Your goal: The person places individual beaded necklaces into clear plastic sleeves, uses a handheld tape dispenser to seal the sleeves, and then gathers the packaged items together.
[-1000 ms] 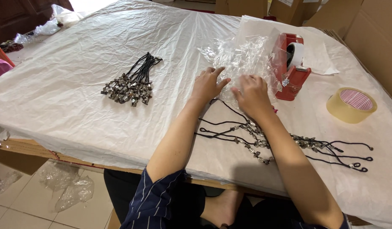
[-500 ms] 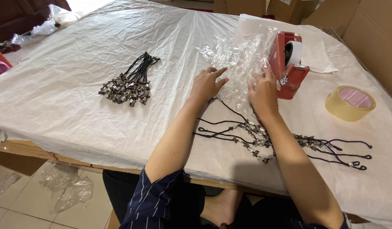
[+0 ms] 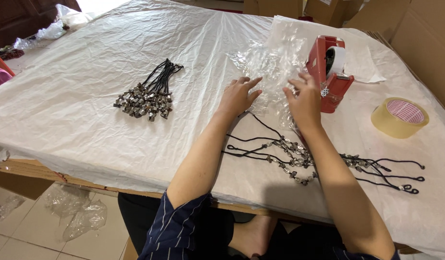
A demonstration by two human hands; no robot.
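Beside the red tape dispenser [image 3: 330, 72], on its near left, lies a heap of clear plastic bags [image 3: 270, 62], and both hands rest at that heap's near edge. Nearer the dispenser, the right hand [image 3: 304, 98] has its fingers [image 3: 295, 83] loosely curled and slightly spread on the plastic film; whether they pinch a bag cannot be told. Farther from the dispenser, the left hand [image 3: 238, 95] lies flat and open, fingers together, pressing the film without gripping it. Just in front of the dispenser, toward the person, loose black cord necklaces [image 3: 299, 161] with small metal charms sprawl under the right forearm. Well left of the dispenser sits a bundle of similar necklaces [image 3: 150, 94]. Right of it stands a roll of tan tape [image 3: 399, 117], all on a white sheet [image 3: 88, 72].
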